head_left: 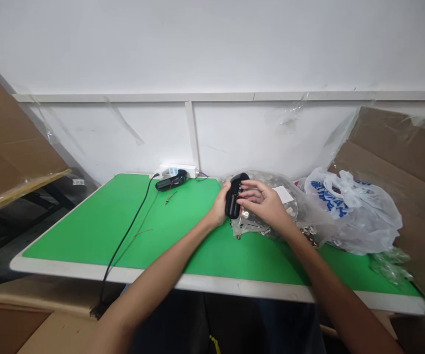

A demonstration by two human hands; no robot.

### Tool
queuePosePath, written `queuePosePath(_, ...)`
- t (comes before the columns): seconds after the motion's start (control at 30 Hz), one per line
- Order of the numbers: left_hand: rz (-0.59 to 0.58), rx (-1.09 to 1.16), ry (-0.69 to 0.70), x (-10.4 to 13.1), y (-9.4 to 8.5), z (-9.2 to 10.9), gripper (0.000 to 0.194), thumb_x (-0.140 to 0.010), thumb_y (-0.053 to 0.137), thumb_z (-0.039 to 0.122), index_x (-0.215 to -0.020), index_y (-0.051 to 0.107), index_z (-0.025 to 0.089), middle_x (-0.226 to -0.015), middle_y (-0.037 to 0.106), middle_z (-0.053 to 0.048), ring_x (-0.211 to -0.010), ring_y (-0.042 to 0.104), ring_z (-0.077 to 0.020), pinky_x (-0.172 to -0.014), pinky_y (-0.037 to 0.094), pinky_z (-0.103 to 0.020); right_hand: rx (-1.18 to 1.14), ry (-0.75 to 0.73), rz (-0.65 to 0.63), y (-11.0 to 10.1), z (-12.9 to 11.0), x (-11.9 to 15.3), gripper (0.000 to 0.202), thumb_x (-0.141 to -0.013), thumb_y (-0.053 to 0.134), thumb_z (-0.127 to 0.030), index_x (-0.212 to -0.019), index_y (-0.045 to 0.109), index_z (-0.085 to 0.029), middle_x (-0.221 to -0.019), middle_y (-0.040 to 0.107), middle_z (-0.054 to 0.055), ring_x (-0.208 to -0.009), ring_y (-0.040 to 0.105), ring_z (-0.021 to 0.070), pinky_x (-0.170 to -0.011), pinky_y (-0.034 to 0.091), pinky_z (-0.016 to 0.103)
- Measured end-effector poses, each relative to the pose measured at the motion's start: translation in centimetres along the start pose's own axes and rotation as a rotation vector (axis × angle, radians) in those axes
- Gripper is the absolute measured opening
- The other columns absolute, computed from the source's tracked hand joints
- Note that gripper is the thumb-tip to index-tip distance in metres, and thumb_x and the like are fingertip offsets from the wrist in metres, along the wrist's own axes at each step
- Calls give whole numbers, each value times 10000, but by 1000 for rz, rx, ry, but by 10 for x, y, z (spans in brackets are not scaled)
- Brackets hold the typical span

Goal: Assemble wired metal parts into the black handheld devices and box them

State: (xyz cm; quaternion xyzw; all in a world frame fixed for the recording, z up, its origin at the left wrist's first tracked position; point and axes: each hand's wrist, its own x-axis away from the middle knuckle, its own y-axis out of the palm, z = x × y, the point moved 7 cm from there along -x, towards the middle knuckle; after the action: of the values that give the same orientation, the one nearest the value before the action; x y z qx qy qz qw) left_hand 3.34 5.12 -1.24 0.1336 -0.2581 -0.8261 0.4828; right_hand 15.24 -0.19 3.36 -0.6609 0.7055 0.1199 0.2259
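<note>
My left hand (219, 205) is closed around the side of a black plastic casing (232, 207), held tilted above the table with its hollow inside facing me. Over the casing's right side, my right hand (266, 200) has bent fingers and thumb with their tips at its inner parts. Whatever sits between those fingertips is too small to make out. A thin red wire and a black wire (249, 225) hang below the right hand. Behind the hands lies a clear plastic bag (296, 189) of small metal parts.
On the green table (87, 221), a second black casing (171, 182) with wires leans by a white power strip (168, 170). A black cable (131, 219) runs over the front edge. At right sit a white plastic bag (363, 211) and cardboard (411, 162).
</note>
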Motion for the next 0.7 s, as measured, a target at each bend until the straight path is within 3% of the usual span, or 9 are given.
queuePosePath(0.1, 14, 114, -69, 5, 5, 0, 527, -1023, 448, 574, -897, 710, 135, -637, 661, -63, -466, 567, -159, -463, 462, -269, -133, 40, 47, 0, 9, -1, 630, -711, 925, -431, -1255, 661, -255, -1187, 715, 99, -1006, 739, 239, -786, 664, 367)
queuePosePath(0.27, 62, 229, 3, 7, 6, 6, 416, -1022, 518, 464, -981, 738, 113, -746, 733, -69, -552, 631, -155, -551, 517, -262, -20, -25, 80, 7, 4, 1, 368, -782, 854, -477, -1010, 752, -207, -981, 699, 72, -773, 660, 172, -646, 610, 301)
queuePosePath(0.37, 69, 208, -4, 5, 3, 1, 408, -988, 594, 498, -1038, 743, 121, -746, 741, -56, -571, 657, -164, -566, 530, -263, 41, -57, 123, 9, -1, 4, 324, -819, 812, -503, -934, 771, -203, -947, 692, 69, -739, 635, 164, -609, 591, 287)
queuePosePath(0.53, 44, 102, -75, 3, 3, -8, 523, -1018, 478, 590, -933, 723, 136, -585, 659, -40, -436, 580, -160, -434, 459, -266, -32, -5, 133, 11, 5, 6, 349, -842, 785, -530, -911, 756, -190, -900, 668, 64, -679, 632, 162, -568, 600, 302)
queuePosePath(0.7, 44, 87, -51, 4, 5, -7, 527, -1019, 475, 598, -959, 733, 141, -573, 647, -36, -422, 549, -152, -435, 447, -269, 83, -90, 145, 9, -1, 6, 295, -874, 755, -490, -887, 750, -195, -948, 689, 75, -703, 647, 158, -565, 568, 280)
